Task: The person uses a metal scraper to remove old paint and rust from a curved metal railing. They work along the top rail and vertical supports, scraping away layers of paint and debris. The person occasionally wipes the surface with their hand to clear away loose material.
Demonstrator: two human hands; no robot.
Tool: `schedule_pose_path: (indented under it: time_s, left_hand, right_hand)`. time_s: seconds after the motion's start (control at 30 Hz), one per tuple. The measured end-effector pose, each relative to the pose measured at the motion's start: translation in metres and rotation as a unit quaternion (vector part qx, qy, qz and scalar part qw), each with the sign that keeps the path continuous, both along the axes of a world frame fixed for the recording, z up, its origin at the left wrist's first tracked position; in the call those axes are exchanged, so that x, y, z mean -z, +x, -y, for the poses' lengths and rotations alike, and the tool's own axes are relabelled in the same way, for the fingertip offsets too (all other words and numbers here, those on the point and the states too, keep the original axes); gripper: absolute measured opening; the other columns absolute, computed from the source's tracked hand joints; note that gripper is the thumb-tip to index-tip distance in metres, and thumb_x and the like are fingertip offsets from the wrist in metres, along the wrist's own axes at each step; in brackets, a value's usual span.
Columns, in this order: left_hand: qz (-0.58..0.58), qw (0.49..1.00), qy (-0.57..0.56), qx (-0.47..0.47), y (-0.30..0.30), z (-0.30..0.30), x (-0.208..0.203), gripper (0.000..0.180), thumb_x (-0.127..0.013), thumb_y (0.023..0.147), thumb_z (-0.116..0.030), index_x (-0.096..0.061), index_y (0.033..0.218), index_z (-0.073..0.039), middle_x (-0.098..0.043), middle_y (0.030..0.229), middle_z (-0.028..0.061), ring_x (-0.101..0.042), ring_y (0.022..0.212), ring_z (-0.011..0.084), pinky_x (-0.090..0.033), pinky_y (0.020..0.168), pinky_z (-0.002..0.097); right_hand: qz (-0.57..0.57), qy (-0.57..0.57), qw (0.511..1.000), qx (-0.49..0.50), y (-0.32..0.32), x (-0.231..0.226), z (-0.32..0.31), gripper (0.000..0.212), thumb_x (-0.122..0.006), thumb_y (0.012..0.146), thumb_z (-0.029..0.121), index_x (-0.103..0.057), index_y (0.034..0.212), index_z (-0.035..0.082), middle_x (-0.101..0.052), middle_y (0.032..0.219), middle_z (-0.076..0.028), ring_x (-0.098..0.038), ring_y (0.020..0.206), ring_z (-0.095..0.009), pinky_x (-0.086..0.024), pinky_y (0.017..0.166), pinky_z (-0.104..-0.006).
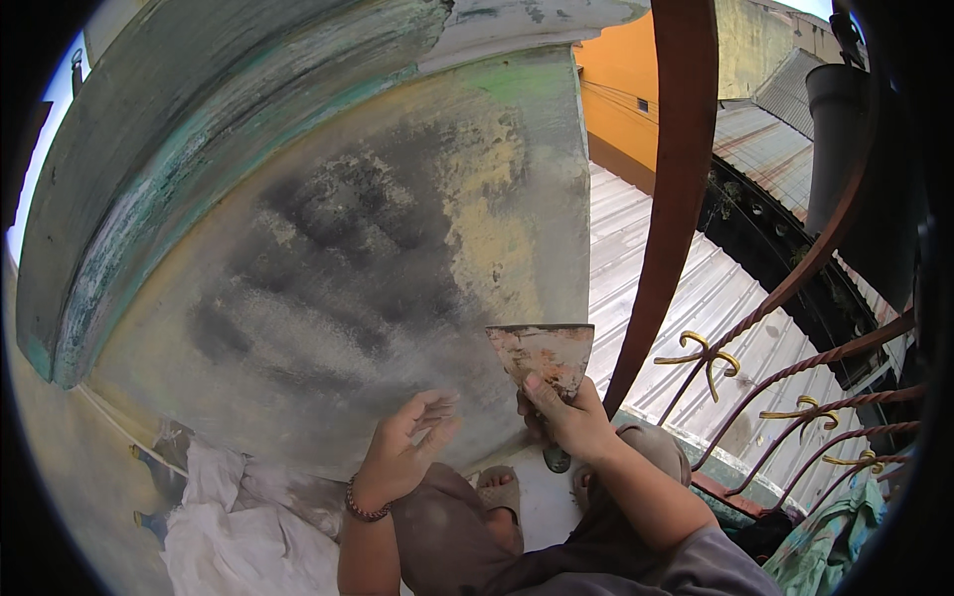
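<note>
My right hand [566, 415] is wrapped round the handle of a wide scraper [545, 358]. Its triangular blade, smeared with pale and rusty residue, points up and away from me; the handle's dark end shows below my fingers. My left hand [412, 437] is raised beside it with the fingers apart, holding nothing, and its fingertips are slightly smeared by motion. A dark braided bracelet is on that wrist. In front of both hands stands a wall [348, 258] with dark grey patches, worn yellow paint and a greenish strip near its top.
A moulded ledge [199, 149] juts out above the wall. To the right, a brown metal post [676, 179] and a twisted railing [765, 407] with gold curls border a corrugated roof [626, 268]. White cloth [248, 517] lies at lower left, green cloth [835, 541] at lower right.
</note>
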State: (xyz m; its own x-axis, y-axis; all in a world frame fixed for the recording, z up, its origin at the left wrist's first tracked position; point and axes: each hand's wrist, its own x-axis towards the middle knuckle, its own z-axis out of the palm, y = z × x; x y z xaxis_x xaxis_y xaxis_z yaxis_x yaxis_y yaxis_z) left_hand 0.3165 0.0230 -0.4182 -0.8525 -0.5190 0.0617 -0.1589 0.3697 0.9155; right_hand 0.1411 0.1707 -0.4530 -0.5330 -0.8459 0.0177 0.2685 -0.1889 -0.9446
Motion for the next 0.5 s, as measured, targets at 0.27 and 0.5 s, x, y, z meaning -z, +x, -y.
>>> schedule_pose_path:
  time_s: [0.27,0.5]
  left_hand:
    - [-0.119,0.988,0.096,-0.009,-0.077,-0.014,-0.020,0.037,-0.069,0.093,-0.027,-0.062,0.110,0.006,-0.069,0.095,0.0115,-0.064,0.087,0.0121,-0.051,0.074,0.0251]
    - [-0.214,0.954,0.195,-0.078,-0.059,-0.004,-0.032,0.027,-0.070,0.093,-0.025,-0.066,0.098,0.001,-0.068,0.083,0.0039,-0.059,0.078,0.0068,-0.046,0.076,0.0233]
  right_hand:
    - [0.006,-0.022,0.999,-0.042,0.009,0.005,0.010,0.029,-0.054,0.101,0.032,-0.053,0.099,0.004,-0.060,0.074,-0.008,-0.056,0.049,-0.015,-0.044,0.042,-0.0255]
    - [-0.017,-0.078,0.985,-0.150,0.012,0.016,0.024,0.037,-0.057,0.100,0.033,-0.056,0.115,-0.001,-0.062,0.077,-0.006,-0.061,0.061,-0.015,-0.047,0.051,-0.0267]
